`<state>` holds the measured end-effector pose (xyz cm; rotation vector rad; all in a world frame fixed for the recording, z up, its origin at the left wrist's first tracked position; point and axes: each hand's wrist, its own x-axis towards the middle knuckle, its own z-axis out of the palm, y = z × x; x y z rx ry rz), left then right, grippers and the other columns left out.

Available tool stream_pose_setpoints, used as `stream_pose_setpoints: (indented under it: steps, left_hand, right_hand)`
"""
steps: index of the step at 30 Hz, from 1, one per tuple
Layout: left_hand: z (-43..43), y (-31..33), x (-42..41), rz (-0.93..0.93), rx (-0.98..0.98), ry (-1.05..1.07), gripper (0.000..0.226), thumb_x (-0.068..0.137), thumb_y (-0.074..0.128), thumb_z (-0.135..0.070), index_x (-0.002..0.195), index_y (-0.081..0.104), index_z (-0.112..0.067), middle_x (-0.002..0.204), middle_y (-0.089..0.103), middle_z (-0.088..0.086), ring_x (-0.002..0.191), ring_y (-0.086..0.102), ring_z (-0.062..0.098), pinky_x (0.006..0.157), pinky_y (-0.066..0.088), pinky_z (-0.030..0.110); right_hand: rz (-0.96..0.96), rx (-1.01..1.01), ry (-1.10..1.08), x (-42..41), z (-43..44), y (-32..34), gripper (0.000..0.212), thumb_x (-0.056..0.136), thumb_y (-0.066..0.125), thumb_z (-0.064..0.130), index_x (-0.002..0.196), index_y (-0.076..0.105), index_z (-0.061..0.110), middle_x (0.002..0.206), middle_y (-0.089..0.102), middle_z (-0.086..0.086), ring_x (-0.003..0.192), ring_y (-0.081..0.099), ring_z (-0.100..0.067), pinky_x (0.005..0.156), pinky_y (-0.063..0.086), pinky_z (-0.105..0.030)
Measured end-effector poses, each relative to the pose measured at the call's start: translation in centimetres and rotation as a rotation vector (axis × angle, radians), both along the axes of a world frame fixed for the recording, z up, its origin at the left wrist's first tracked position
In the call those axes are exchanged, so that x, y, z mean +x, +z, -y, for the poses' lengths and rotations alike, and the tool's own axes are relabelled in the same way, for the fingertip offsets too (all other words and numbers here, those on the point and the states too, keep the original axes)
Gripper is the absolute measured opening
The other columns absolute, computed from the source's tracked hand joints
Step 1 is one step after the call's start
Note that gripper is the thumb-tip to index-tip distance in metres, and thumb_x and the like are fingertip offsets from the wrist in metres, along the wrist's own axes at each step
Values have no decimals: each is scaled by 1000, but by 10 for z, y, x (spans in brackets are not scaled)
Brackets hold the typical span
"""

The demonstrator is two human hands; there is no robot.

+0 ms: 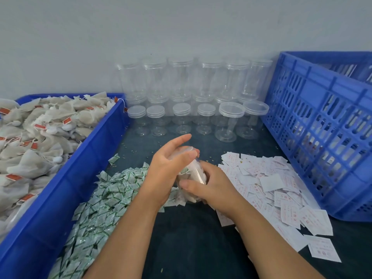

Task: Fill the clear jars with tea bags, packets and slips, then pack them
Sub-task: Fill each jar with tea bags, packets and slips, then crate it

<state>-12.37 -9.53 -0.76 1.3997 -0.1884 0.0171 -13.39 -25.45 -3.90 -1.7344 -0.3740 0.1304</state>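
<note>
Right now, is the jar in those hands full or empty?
Filled: tea bags and a green-printed packet show through the clear wall of the jar between the left hand and right hand. How full, cannot tell.

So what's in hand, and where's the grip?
A filled clear jar: right hand grips its lower body, left hand cups the lidded top.

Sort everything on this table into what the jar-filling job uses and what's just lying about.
Belongs to the job:
filled jar, held by left hand and right hand; tea bags in the blue bin; green packets; white slips; empty jars; blue crate, probably for packing.

Just lying about:
loose grains scattered on the dark table.
</note>
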Motion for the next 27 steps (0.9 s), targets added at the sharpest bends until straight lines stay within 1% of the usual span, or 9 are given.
stream_pose_setpoints:
  steps: [3, 5, 7, 10, 13, 17, 20, 24, 27]
  left_hand:
    - [14, 3, -2, -12, -22, -1, 59, 82, 71, -68, 135, 63, -43, 125, 72, 14, 113, 70, 39, 100, 55, 62]
    - [36, 11, 3, -50, 23, 33, 62, 81, 57, -85, 125, 68, -43, 122, 74, 1, 114, 72, 25, 102, 54, 60]
    - [64, 23, 14, -53, 161, 143, 59, 79, 48, -89, 110, 69, -44, 109, 74, -21, 102, 71, -1, 98, 56, 42]
    - [106, 34, 28, 53, 144, 299, 40, 93, 54, -69, 98, 71, -34, 95, 74, -21, 90, 70, -3, 86, 54, 26]
    - [137, 26, 29, 235, 79, 436, 32, 105, 55, -46, 87, 71, -25, 83, 73, -15, 79, 67, 1, 71, 46, 11]
    - [153, 7, 34, 357, 141, 500, 34, 107, 49, -38, 79, 61, -22, 72, 60, -8, 68, 56, 8, 62, 42, 19]
    - [160, 4, 31, 263, 19, 461, 35, 110, 46, -33, 78, 57, -22, 73, 59, -7, 66, 53, 5, 61, 44, 18]
    - [184, 4, 16, 151, -54, 296, 30, 108, 45, -35, 84, 57, -22, 74, 58, -5, 67, 52, 7, 60, 44, 15]
    - [208, 4, -3, 115, -3, -20, 27, 111, 46, -23, 94, 67, -22, 90, 69, -9, 79, 63, 4, 69, 46, 13]
  right_hand:
    - [-12, 149, -19, 4, 10, -1, 41, 82, 75, 64, 110, 74, 35, 103, 79, -3, 91, 76, -17, 78, 62, -31]
    - [-23, 288, -227, 10, 16, 1, 63, 82, 67, 77, 118, 74, 25, 109, 80, -3, 101, 78, -20, 87, 65, -35]
    - [-5, 342, -510, 14, 21, 4, 67, 80, 60, 83, 116, 71, 27, 105, 79, 9, 97, 77, -8, 81, 61, -21]
    - [54, 357, -806, 17, 29, 1, 51, 83, 66, 77, 111, 67, 35, 101, 76, 17, 90, 73, -1, 72, 55, -16]
    - [34, 471, -859, 22, 35, -3, 40, 90, 81, 52, 121, 57, 58, 108, 74, 26, 97, 74, 3, 78, 59, -19]
    - [64, 558, -916, 26, 43, 4, 53, 89, 85, 33, 132, 57, 47, 116, 75, 17, 103, 75, -5, 91, 62, -33]
    - [190, 383, -980, 15, 55, 36, 60, 75, 85, 56, 128, 58, 47, 124, 68, 16, 115, 68, -9, 97, 60, -38]
    - [228, 106, -864, 3, 96, 111, 47, 71, 88, 61, 107, 65, 40, 102, 73, 15, 89, 74, -3, 79, 66, -36]
    - [334, -127, -867, -2, 129, 176, 55, 70, 86, 60, 114, 59, 42, 102, 69, 20, 89, 70, 3, 70, 60, -20]
